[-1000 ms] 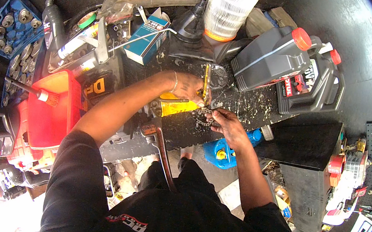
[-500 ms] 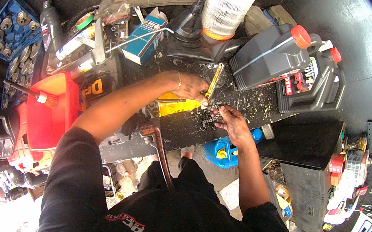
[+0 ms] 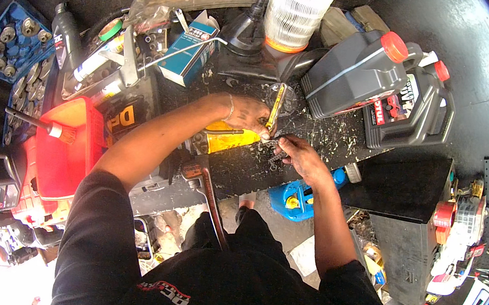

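Observation:
My left hand (image 3: 250, 115) is closed around a long yellow-handled tool (image 3: 277, 104), which points away from me over the black bench. Just below its fingertips, my right hand (image 3: 300, 157) pinches a short metal chain (image 3: 280, 151). The two hands almost meet at the chain, and whether the chain joins the tool is hidden by the fingers. Beneath my left wrist lies a bright yellow object (image 3: 232, 142) whose kind I cannot make out. Nearer my body, a long-handled tool (image 3: 208, 191) with a reddish-brown handle projects over the bench's front edge.
Dark oil jugs (image 3: 353, 74) with red caps stand at the back right, beside a tall white air filter (image 3: 296, 14). A teal box (image 3: 188, 52) sits at the back. On the left is a red bin (image 3: 68, 154) with a brush (image 3: 59, 130). A blue jug (image 3: 290, 200) stands below the bench.
My right hand has shifted slightly left and up, closer to my left hand, and the chain looks more bunched. The yellow-handled tool has moved slightly left and is a little more upright.

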A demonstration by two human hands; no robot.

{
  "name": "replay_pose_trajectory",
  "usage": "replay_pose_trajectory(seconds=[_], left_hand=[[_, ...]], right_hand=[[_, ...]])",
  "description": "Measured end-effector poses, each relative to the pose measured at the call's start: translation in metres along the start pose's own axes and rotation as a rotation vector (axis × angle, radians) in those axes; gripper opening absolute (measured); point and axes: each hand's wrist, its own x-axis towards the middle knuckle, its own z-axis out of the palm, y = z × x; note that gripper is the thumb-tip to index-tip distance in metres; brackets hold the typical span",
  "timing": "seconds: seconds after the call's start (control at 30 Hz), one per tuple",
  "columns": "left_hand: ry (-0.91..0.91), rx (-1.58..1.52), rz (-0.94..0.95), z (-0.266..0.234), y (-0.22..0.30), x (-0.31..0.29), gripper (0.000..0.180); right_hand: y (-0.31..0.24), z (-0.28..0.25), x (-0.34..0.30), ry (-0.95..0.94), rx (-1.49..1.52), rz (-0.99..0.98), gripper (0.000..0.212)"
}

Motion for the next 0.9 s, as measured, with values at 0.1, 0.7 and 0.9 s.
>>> replay_pose_trajectory(seconds=[0.1, 0.7, 0.9], left_hand=[[0.016, 0.031, -0.026, 0.0, 0.004, 0.0, 0.049], [0.024, 0.027, -0.005, -0.001, -0.006, 0.002, 0.045], [-0.018, -0.205, 0.11, 0.002, -0.02, -0.002, 0.041]], right_hand=[[-0.005, -0.001, 0.001, 0.006, -0.019, 0.02, 0.042], [-0.012, 0.022, 0.01, 0.072, -0.164, -0.024, 0.045], [0.013, 0.048, -0.002, 0.028, 0.028, -0.085, 0.053]])
